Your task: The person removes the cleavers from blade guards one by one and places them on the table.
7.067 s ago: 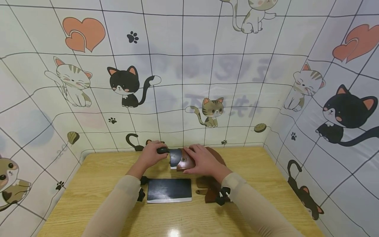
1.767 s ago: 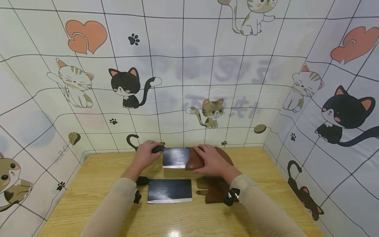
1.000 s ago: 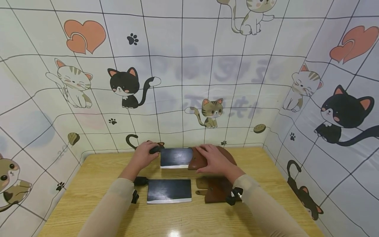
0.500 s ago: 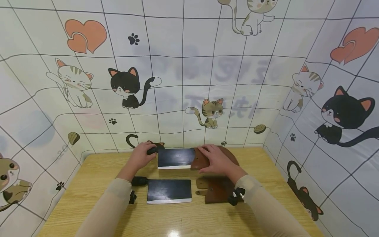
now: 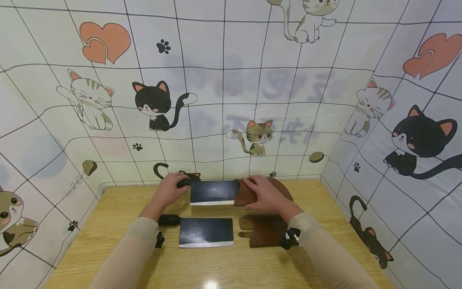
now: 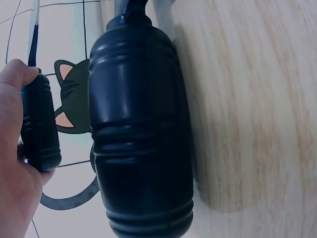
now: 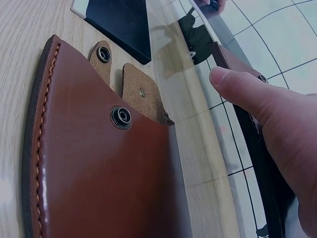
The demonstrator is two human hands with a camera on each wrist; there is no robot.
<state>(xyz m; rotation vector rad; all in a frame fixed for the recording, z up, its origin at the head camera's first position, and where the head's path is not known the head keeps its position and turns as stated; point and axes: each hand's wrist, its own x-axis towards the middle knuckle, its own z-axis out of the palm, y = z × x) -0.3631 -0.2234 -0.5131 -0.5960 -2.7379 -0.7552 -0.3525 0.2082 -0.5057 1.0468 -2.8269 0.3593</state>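
My left hand (image 5: 169,189) grips the black handle (image 6: 39,124) of a cleaver, its thumb near the neck. The cleaver's dark blade (image 5: 213,192) points right, pale edge down, above the far part of the table. A brown leather sheath (image 5: 244,194) is held in my right hand (image 5: 266,193), thumb on the near face. Most of the blade is out; its right end meets the sheath mouth, and I cannot tell how much is still inside. Nearer me lie a second cleaver (image 5: 206,232), handle to the left, and a second brown sheath (image 7: 104,158) beside it.
The wooden table (image 5: 220,267) is enclosed by a tile-patterned cloth wall (image 5: 223,92) with printed cats, close behind both hands. The lying sheath's unfastened snap strap (image 7: 102,59) points toward the lying cleaver. Black camera mounts (image 5: 290,239) sit at the wrists.
The left hand has drawn the cleaver leftward, exposing much more blade than earlier. The right hand has shifted right with the sheath. The second cleaver and second sheath stay where they lie.
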